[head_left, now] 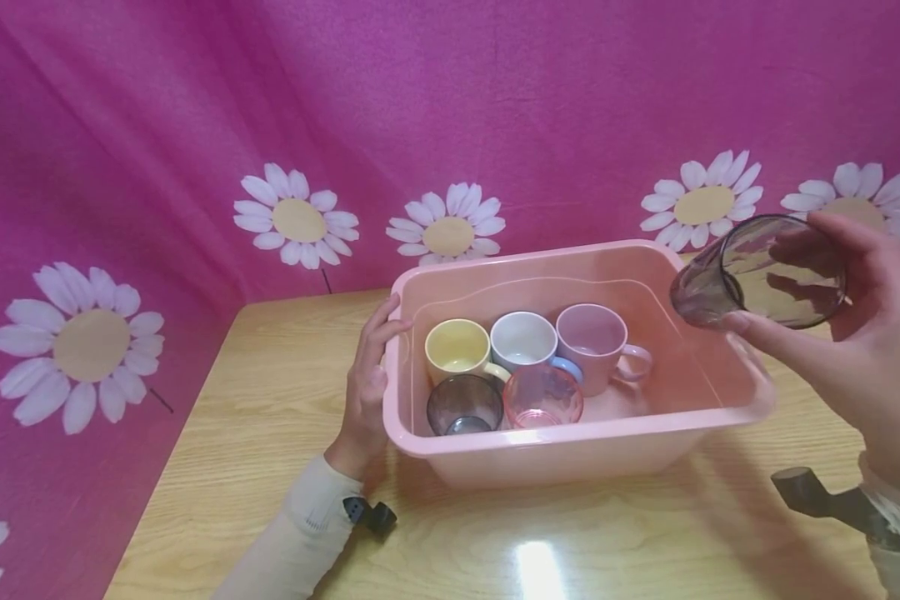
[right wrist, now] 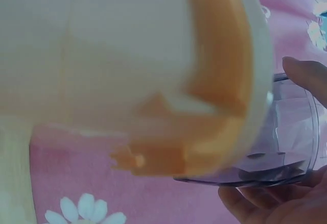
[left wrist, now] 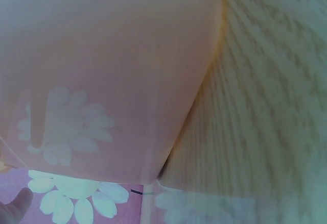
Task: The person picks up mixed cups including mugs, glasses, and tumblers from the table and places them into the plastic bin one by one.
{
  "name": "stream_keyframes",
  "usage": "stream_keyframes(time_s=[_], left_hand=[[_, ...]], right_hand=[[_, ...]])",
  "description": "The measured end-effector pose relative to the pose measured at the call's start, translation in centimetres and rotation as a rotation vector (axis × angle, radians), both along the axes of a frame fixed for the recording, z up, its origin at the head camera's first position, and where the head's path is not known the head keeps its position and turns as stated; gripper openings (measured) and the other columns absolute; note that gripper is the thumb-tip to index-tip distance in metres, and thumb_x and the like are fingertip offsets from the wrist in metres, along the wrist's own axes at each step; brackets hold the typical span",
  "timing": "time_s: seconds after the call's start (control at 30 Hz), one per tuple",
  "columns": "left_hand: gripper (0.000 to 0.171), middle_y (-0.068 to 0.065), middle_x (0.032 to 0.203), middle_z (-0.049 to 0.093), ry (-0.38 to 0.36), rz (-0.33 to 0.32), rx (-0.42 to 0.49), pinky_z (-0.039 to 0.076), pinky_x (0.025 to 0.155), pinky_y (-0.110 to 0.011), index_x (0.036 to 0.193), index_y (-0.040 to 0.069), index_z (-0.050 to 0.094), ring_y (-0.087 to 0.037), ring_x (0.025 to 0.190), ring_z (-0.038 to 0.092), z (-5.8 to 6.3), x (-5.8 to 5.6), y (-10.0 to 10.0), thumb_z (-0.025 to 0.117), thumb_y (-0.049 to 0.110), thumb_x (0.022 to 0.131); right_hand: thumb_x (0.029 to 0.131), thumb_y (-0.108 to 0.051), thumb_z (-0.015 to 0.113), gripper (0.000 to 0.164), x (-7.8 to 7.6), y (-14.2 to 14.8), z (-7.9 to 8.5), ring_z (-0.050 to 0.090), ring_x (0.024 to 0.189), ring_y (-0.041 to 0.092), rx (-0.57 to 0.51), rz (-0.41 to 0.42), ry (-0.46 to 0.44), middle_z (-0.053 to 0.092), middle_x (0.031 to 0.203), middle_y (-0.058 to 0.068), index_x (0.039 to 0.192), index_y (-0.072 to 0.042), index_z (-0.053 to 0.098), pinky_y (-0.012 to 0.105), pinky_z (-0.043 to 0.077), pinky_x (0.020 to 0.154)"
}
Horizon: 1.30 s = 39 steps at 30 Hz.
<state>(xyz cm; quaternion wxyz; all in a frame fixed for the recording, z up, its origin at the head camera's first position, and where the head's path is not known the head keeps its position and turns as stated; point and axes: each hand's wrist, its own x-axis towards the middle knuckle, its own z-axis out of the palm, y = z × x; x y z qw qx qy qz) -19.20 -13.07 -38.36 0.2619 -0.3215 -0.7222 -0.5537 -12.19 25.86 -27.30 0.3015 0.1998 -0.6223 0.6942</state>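
Observation:
My right hand point(head_left: 870, 325) grips a dark see-through glass point(head_left: 783, 279), thumb on one side and fingers on the other. The glass is tilted on its side over the right end of a pink plastic basin point(head_left: 555, 462); it also shows in the right wrist view, behind the basin's rim. At the basin's left end, my left hand point(head_left: 363, 396) holds the rim, fingertips hooked over it. Inside stand a yellow mug point(head_left: 457, 346), a white mug point(head_left: 523, 337) with a blue handle and a pink mug point(head_left: 592, 342). In front of them are another dark glass point(head_left: 465, 400) and a clear pink glass point(head_left: 543, 396).
The basin stands on a wood-grain table point(head_left: 270, 417). Behind and to the left hangs a magenta cloth point(head_left: 495, 108) printed with white daisies. Bare basin floor point(head_left: 618, 407) shows to the right of the cups. Both wrists wear dark camera mounts.

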Motion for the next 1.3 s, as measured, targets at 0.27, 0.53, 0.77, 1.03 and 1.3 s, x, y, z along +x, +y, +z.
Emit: stream_keyframes(time_s=[0.27,0.53,0.77,1.03,1.3], left_hand=[[0.063,-0.01,0.152,0.033,-0.005,-0.005,0.005,0.028,0.112,-0.053,0.126,0.002,0.049,-0.027,0.142,0.027,-0.2,0.0,-0.1,0.026,0.051,0.095],[0.061,-0.01,0.152,0.033,0.0,0.002,0.001,0.026,0.113,-0.052,0.126,0.002,0.05,-0.027,0.142,0.027,-0.2,-0.2,-0.1,0.026,0.049,0.095],[0.062,-0.011,0.152,0.034,0.002,0.0,0.008,0.025,0.113,-0.052,0.126,0.001,0.05,-0.028,0.142,0.027,-0.2,-0.1,-0.1,0.026,0.05,0.095],[0.061,-0.01,0.152,0.033,-0.012,-0.007,0.011,0.029,0.112,-0.049,0.126,0.001,0.049,-0.027,0.142,0.028,-0.3,0.0,-0.1,0.028,0.05,0.095],[0.058,-0.01,0.152,0.032,-0.029,-0.024,0.026,0.032,0.111,-0.046,0.125,0.0,0.048,-0.027,0.142,0.027,-0.1,0.0,0.0,0.031,0.046,0.095]], right_hand=[[0.056,0.03,0.072,0.092,0.7,-1.3,0.1,0.054,0.111,0.02,0.253,-0.119,-0.141,0.058,0.121,0.015,0.139,-0.001,0.047,0.016,0.047,0.079],[0.053,0.029,0.075,0.094,0.6,-1.9,-0.1,0.053,0.113,0.018,0.355,-0.169,-0.161,0.058,0.12,0.013,0.138,-0.002,0.048,0.015,0.045,0.078],[0.053,0.022,0.081,0.099,0.7,-2.6,-0.1,0.054,0.114,0.015,0.517,-0.23,-0.194,0.058,0.123,0.009,0.141,-0.01,0.047,0.012,0.046,0.085],[0.055,0.018,0.083,0.099,0.6,-3.1,-0.6,0.054,0.116,0.013,0.55,-0.204,-0.204,0.057,0.125,0.01,0.142,-0.011,0.045,0.012,0.048,0.086],[0.056,0.013,0.085,0.098,0.4,-3.1,-1.0,0.057,0.11,0.01,0.596,-0.199,-0.214,0.058,0.126,0.01,0.141,-0.015,0.046,0.01,0.05,0.08]])
